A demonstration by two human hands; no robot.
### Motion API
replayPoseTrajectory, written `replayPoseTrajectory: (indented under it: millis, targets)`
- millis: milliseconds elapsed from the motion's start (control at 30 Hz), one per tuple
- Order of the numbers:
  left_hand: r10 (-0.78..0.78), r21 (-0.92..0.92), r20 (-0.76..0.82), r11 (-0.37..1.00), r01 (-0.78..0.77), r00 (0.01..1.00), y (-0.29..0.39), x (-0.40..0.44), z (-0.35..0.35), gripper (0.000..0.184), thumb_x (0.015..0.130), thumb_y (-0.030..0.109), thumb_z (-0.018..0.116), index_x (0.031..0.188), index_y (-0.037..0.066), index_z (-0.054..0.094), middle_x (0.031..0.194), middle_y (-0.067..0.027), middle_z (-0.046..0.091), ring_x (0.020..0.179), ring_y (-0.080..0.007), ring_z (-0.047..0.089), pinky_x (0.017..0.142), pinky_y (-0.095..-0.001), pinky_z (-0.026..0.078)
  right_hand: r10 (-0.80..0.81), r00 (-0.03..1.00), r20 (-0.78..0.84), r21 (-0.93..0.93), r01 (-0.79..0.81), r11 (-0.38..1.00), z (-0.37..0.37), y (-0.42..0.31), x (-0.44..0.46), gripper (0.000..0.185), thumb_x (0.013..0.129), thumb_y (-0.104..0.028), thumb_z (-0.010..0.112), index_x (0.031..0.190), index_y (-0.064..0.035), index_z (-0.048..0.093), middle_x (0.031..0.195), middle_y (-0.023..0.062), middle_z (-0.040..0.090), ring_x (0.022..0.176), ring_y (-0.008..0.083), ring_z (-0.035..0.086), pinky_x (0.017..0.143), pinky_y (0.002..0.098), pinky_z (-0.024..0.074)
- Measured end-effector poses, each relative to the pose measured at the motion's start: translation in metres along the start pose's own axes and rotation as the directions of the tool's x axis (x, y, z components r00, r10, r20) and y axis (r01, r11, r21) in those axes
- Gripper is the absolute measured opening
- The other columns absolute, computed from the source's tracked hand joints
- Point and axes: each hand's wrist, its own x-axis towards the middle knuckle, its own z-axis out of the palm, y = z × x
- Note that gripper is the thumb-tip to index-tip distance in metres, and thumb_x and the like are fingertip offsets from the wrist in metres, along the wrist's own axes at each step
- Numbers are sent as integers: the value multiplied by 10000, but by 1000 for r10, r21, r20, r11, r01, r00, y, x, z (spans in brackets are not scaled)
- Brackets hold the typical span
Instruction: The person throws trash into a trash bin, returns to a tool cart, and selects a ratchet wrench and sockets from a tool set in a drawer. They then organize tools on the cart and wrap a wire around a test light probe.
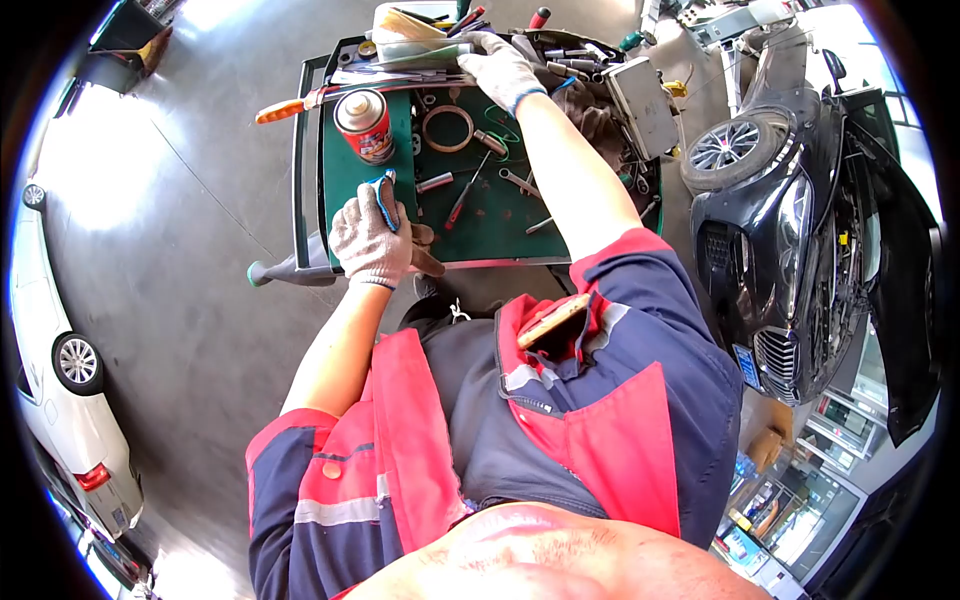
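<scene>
My left hand (368, 240), in a pale knit glove, is closed at the front edge of a green-topped tool cart (345, 180). In it is what looks like a dirty grey work glove (387, 203) with a blue cuff. A red spray can (364, 127) stands just beyond. Also gloved, my right hand (502, 75) reaches to the cart's back edge, fingers curled beside a clear plastic container (410, 35); what they grip is hidden. Between my hands lie a copper-coloured ring (447, 129), a screwdriver (467, 192) and a wrench (519, 182).
An orange-handled tool (281, 111) sticks out past the cart's left side. Sockets (575, 62) and a grey box (641, 107) crowd the back right. A black car (760, 240) with an open door stands at right, a white car (70, 400) at left.
</scene>
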Motion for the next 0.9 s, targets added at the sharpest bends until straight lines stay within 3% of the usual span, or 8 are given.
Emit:
replayPoseTrajectory:
  millis: [33, 100, 167, 267, 500, 700, 800, 900]
  targets:
    - [-1, -3, 7, 1000, 1, 1000, -1, 0, 0, 529, 857, 335, 732, 1298, 92, 570, 1041, -156, 657, 1005, -393, 626, 900, -513, 489, -154, 980, -128, -428, 85, 900, 2, 6, 6, 344, 949, -256, 679, 1241, -76, 707, 1135, 177, 751, 1017, 310, 727, 927, 413, 565]
    - [-2, -7, 17, 1000, 3, 1000, 0, 1, -2, 531, 856, 334, 733, 1300, 93, 570, 1041, -156, 656, 1003, -393, 627, 904, -511, 489, -260, 935, -241, -711, 12, 703, 0, 26, 18, 353, 947, -317, 649, 1213, -94, 717, 1168, 234, 729, 1072, 387, 702, 965, 462, 550]
    - [0, 3, -3, 1000, 0, 1000, -2, 2, 0, 535, 852, 331, 735, 1302, 91, 570, 1039, -152, 657, 1002, -387, 629, 906, -506, 490, -47, 995, -85, -682, -24, 731, -10, -14, -9, 347, 947, -292, 615, 1219, -99, 713, 1198, 208, 719, 1157, 382, 673, 1003, 484, 523]
    - [9, 18, -36, 1000, -9, 999, 0, 1, 0, 467, 833, 332, 747, 1216, 123, 579, 988, -129, 634, 960, -370, 626, 848, -512, 500, -112, 971, 213, -907, 239, 346, 3, 26, -10, 405, 948, -248, 530, 1310, -126, 664, 1239, 197, 711, 1196, 363, 670, 1022, 498, 463]
    - [11, 24, 50, 1000, -12, 999, 3, 2, -5, 541, 854, 337, 732, 1314, 108, 563, 1061, -149, 656, 1017, -383, 625, 913, -511, 490, -154, 974, 168, -907, 214, 363, 16, 17, -6, 337, 945, -364, 623, 1155, -119, 718, 1097, 153, 772, 1036, 322, 744, 898, 507, 517]
    - [-16, 11, 19, 1000, 15, 1000, 0, -2, 3, 526, 874, 358, 714, 1318, 119, 561, 1094, -159, 668, 1049, -386, 635, 944, -516, 488, -114, 984, -136, -660, -4, 751, -30, -14, -60, 366, 888, -491, 741, 1018, -149, 756, 987, 145, 769, 952, 338, 734, 860, 446, 558]
    - [-5, 6, 20, 1000, 5, 1000, 0, -1, 2, 484, 890, 353, 697, 1297, 120, 579, 1091, -147, 680, 1039, -380, 641, 943, -513, 491, -42, 996, -75, -152, 31, 988, -66, 11, -90, 298, 895, -377, 800, 978, -97, 740, 875, 42, 726, 802, 172, 670, 741, 323, 534]
    - [95, 43, 13, 994, -96, 995, 5, 0, -4, 458, 901, 369, 682, 1284, 136, 589, 1092, -141, 679, 1036, -376, 641, 936, -515, 492, -118, 990, 77, 236, 97, 967, -100, -35, -138, 205, 955, -258, 782, 955, -65, 712, 789, -61, 626, 704, 21, 546, 643, 223, 462]
